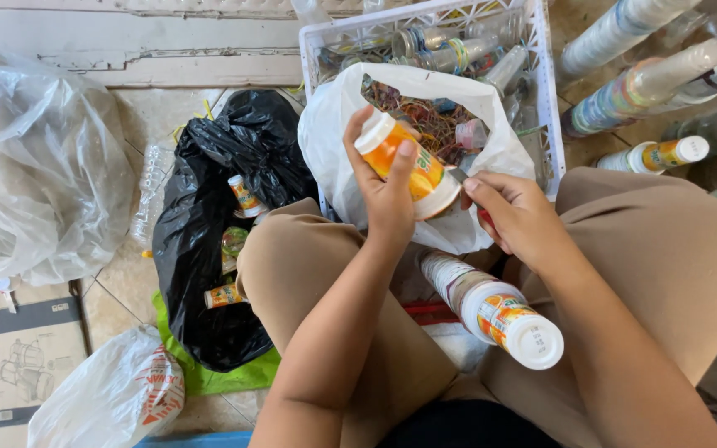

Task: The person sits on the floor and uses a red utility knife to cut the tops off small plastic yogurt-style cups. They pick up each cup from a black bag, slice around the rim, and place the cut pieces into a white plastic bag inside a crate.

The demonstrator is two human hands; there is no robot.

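Your left hand point(387, 195) grips a small orange bottle point(408, 162) with a white cap, fingers wrapped around its body and the thumb pressed against the label side. The bottle is tilted, cap up and to the left, and sits over the mouth of a white plastic bag point(334, 141) holding a tangle of coloured strips.

Your right hand point(520, 220) sits just beside the bottle's base, fingers curled together around something red (mostly hidden; I cannot tell what it is). The forefinger tip touches the base of the bottle.

The white bag leans against a white plastic crate point(545, 99) of clear, stripped bottles. A stack of nested bottles point(491, 307) with a white cap lies between your knees. To your left, a black bag point(201, 249) lies open on the tiled floor with a few labelled orange bottles inside. More stacks of bottles point(649, 83) lie to your right, beyond the crate.
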